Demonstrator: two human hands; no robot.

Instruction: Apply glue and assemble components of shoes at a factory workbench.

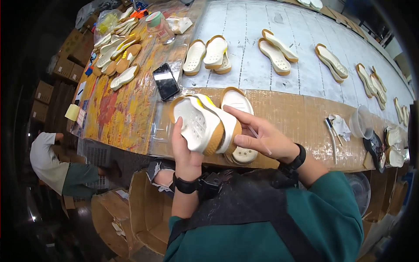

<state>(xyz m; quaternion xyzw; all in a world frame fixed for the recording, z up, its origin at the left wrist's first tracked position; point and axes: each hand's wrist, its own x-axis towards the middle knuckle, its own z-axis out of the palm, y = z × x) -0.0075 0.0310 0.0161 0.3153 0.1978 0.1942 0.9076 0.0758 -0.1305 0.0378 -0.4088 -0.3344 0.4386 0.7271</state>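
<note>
Holding a white-and-tan shoe sole [198, 126], the left hand [187, 150] sets its thumb on the rim, its other fingers mostly hidden. The right hand [268, 135] holds a second sole [228, 121], fingertips on its upper edge and thumb at the tan end, with a thin clear stick [262, 142] across the fingers. The two held soles sit side by side, tilted, above a third sole [239, 101] on the table [109, 107].

Below the table's front edge, an open carton [104, 205] has pale scraps [118, 229] in it; a second carton [144, 196] stands beside it. A cardboard sheet [297, 109] leaves room from the right hand to a white brush [334, 144], crumpled tissue [341, 126] and a clear tub [360, 122], contents hard to tell. Past the tub, a dark sole-shaped piece [374, 150] and pale soles [395, 157] crowd the right end.

A phone [169, 89] lies beyond the left hand. Farther off, spaced groups of soles [216, 52] rest on a white board [240, 22], with gaps between. On its left, a lidded jar [160, 28] stands near a heap of soles [107, 56].
</note>
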